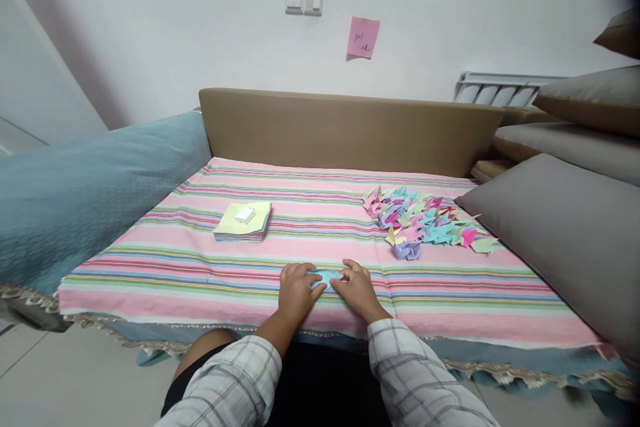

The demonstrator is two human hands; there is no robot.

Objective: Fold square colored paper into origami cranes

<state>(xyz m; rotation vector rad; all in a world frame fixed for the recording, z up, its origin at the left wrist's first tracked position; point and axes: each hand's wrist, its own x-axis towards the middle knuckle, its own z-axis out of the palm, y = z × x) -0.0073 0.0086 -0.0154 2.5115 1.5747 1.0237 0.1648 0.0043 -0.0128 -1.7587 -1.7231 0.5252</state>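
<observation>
Head view: left hand (296, 290) and right hand (357, 288) pin a light-blue paper (327, 276) between them at the near edge of the striped cloth (200, 267), fingers curled onto it; creasing well likely means aligning edges first, then pressing evenly outward.

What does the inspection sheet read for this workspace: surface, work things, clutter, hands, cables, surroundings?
Surface: striped cloth spread flat over a sofa seat.
Work things: light blue paper near the cloth's front edge, under both hands; paper stack farther back on the left; pile of folded paper figures farther back on the right.
Clutter: small white object on top of the paper stack.
Hands: left hand and right hand lie side by side, fingertips on the light blue paper.
Cables: nothing seen.
Surroundings: blue blanket at left, grey cushions at right, pink note and wall switches on the wall.
</observation>
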